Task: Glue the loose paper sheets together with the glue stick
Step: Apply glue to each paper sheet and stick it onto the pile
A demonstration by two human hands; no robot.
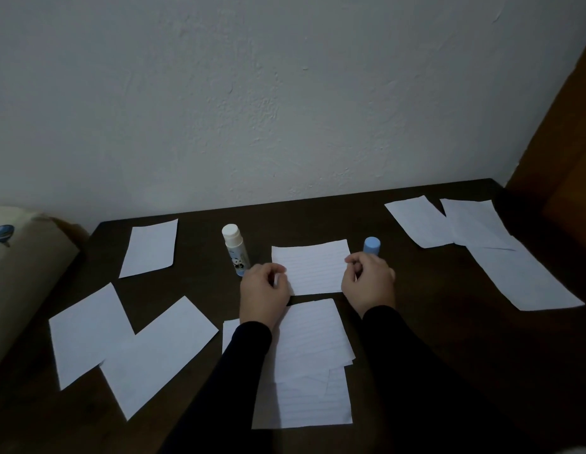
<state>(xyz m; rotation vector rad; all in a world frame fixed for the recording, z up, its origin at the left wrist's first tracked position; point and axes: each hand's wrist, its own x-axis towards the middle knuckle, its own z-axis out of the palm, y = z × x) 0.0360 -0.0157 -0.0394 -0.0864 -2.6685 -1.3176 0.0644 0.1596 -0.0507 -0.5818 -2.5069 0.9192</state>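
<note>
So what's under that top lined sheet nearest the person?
Under the top lined sheet lie more lined sheets, whose edges stick out at its right side and near end. How many are stacked is hidden, and the left sleeve covers the pile's left edge.

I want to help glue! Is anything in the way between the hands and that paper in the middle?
Nothing visible is. The left hand and right hand already sit at the lined sheet's side edges; the glue stick stands off to its left.

Head-worn camera looks forward and down, close over the table [416,339].
</note>
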